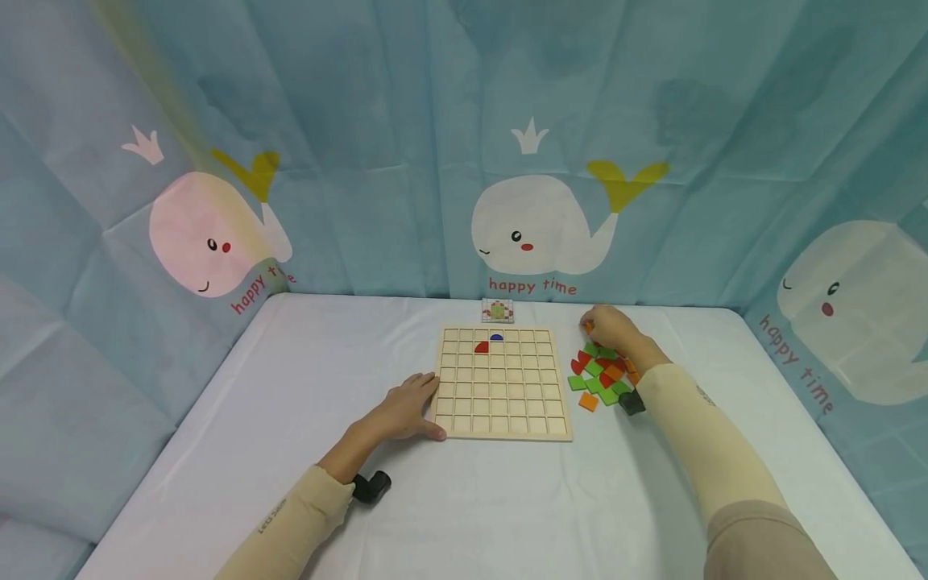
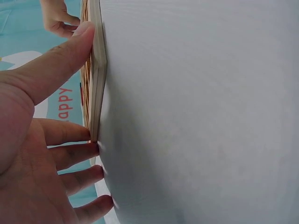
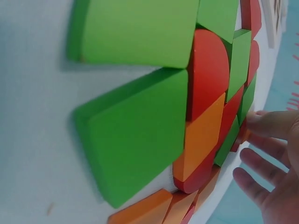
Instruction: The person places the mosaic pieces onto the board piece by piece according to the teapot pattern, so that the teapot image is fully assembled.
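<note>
A wooden grid board (image 1: 507,395) lies flat on the table, with a blue half-round piece (image 1: 496,337) and a red quarter-round piece (image 1: 482,347) in cells near its far edge. My left hand (image 1: 409,407) rests against the board's near left corner, fingers spread along the left side and thumb (image 2: 70,58) on the near edge. Beyond a pile of green, red and orange wooden pieces, my right hand (image 1: 612,329) pinches an orange wooden piece (image 1: 587,326) between thumb and fingers. Its exact shape is mostly hidden by the fingers.
Right of the board lies the loose pile, including a green piece (image 3: 135,140) and an orange square (image 1: 588,401). A small pattern card (image 1: 498,311) sits behind the board. A whale-printed curtain (image 1: 362,225) encloses the white table (image 1: 326,346).
</note>
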Demonstrator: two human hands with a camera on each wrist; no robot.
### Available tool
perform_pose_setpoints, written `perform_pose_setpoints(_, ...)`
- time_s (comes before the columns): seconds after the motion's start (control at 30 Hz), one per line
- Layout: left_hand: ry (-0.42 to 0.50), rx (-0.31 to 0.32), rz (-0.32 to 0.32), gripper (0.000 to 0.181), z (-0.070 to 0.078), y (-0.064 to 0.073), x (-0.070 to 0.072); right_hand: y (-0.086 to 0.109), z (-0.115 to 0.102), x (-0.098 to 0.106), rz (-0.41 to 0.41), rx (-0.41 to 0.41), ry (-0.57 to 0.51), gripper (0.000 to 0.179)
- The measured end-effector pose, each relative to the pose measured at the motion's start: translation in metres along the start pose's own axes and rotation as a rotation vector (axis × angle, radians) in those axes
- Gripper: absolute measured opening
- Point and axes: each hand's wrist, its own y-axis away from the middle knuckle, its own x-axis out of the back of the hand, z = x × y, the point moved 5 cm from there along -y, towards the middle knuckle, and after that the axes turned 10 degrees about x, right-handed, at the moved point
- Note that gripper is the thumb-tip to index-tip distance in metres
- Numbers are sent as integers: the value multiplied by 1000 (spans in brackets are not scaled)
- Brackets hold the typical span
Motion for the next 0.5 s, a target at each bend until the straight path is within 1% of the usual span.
perform_pose_setpoints(0.23, 7, -3, -1, 99, 1, 1, 2, 0, 2, -1, 0, -33, 3, 35)
perform_pose_setpoints(0.37, 4, 0, -2, 99, 2, 1, 2, 1, 2, -1, -3, -37, 0, 34)
perform_pose_setpoints(0.5, 6, 2, -7, 99, 1, 2, 2, 4, 1, 0, 6, -22, 1, 32)
